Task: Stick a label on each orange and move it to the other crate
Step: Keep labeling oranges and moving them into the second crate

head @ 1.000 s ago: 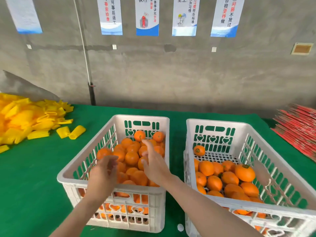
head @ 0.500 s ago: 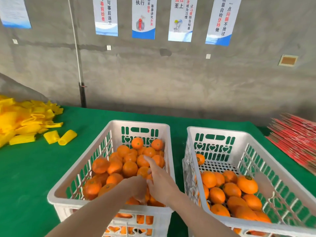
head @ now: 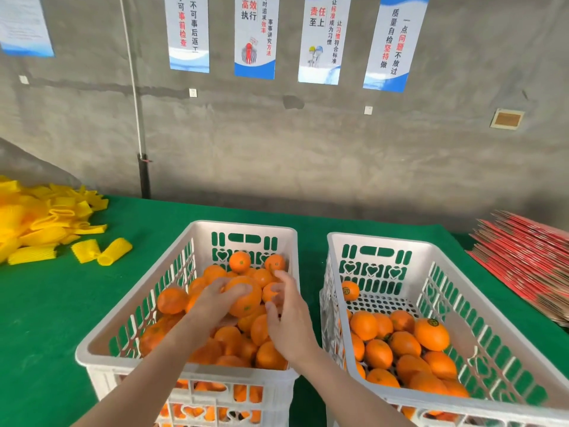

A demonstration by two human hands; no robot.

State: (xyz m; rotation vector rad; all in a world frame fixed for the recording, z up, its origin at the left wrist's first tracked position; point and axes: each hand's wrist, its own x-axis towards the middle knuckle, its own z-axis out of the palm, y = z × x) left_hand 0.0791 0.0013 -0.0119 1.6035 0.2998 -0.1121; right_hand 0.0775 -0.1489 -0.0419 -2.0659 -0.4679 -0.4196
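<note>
Now left hand grips an orange above the left crate; right hand open beside it

Orange fruit fills white crates pierced with heart cut-outs on a green bench, beside yellow mesh sleeves and red sheets.
</note>
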